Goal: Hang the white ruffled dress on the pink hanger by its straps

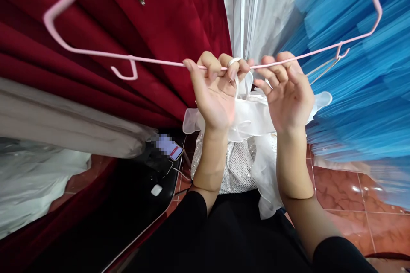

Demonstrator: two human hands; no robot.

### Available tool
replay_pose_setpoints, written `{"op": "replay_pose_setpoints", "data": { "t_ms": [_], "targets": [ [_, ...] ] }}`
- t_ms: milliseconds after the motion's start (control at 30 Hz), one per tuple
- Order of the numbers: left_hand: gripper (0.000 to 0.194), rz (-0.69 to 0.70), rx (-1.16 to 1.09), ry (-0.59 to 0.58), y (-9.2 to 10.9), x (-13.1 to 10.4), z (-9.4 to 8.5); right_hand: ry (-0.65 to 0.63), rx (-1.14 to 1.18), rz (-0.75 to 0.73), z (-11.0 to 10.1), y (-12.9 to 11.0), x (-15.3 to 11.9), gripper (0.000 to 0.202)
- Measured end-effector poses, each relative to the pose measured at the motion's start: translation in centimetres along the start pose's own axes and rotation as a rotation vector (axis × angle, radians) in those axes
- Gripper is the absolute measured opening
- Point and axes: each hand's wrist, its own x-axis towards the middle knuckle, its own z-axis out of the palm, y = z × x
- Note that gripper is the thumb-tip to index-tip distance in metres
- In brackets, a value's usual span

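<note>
A pink hanger (160, 62) spans the upper view, its bottom bar running through both hands. My left hand (216, 89) is closed on the bar left of the middle, palm toward me, with a white loop round one finger. Just to its right, my right hand (285, 89) grips the same bar between thumb and fingers. Behind and below the hands is a white garment (238, 166) with sheer ruffles and a sequined body. A thin strap runs up to the small hook at the hanger's right; the left hook holds nothing.
Red fabric (179, 17) hangs at the upper left and blue tulle (352, 94) at the right. A black table (128, 204) at the lower left bears a lit phone (174, 152) and a small white case (156, 190). Red floor tiles (342, 192) show at the right.
</note>
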Motion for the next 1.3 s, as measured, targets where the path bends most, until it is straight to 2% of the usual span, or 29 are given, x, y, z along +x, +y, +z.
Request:
{"op": "replay_pose_setpoints", "data": {
  "t_ms": [67,167,233,300,367,467,567,700,833,967,1100,1133,1233,1300],
  "targets": [
    [0.048,0.002,-0.017,0.031,-0.3,0.6,-0.4,0.119,-0.033,-0.077,-1.0,0.6,-0.2,0.014],
    [0.052,-0.019,0.007,0.073,-0.4,1.2,-1.0,0.465,-0.058,-0.362,-3.2,1.1,0.1,0.008],
    [0.053,-0.032,0.012,0.089,-0.5,1.3,-1.3,0.572,-0.068,-0.493,-4.5,1.0,0.5,0.016],
    [0.053,-0.039,0.0,0.091,-0.7,1.3,-1.5,0.537,-0.125,-0.474,-5.4,0.7,0.9,0.018],
    [0.053,-0.032,-0.019,0.093,-0.8,1.2,-1.6,0.489,-0.21,-0.402,-5.6,0.4,1.0,0.006],
    [0.055,-0.022,0.013,0.112,-0.7,1.3,-1.9,0.496,-0.323,-0.375,-5.5,0.1,0.6,0.013],
    [0.057,-0.031,0.08,0.123,-0.5,1.6,-2.4,0.502,-0.389,-0.387,-5.6,0.0,0.0,0.01],
    [0.053,-0.081,0.014,0.111,-0.3,1.7,-2.6,0.592,-0.424,-0.426,-6.1,-0.1,0.0,0.016],
    [0.049,-0.142,-0.044,0.119,-0.5,1.7,-2.5,0.686,-0.493,-0.535,-6.7,-0.6,0.7,0.021],
    [0.048,-0.153,-0.067,0.097,-0.7,1.7,-2.5,0.557,-0.358,-0.532,-6.8,-1.6,1.8,0.013],
    [0.049,-0.122,-0.05,0.107,-0.7,1.8,-2.6,0.432,-0.217,-0.516,-8.1,-2.8,3.6,0.021],
    [0.05,-0.124,-0.042,0.114,-0.7,1.8,-2.6,0.424,-0.147,-0.467,-8.7,-3.0,4.0,0.021],
    [0.05,-0.165,-0.056,0.109,-1.0,2.0,-2.6,0.43,0.151,-0.185,-10.9,-3.0,4.7,0.017],
    [0.049,-0.198,-0.087,0.093,-1.2,2.1,-2.5,0.466,0.257,-0.09,-11.5,-2.5,4.4,0.015]
  ]
}}
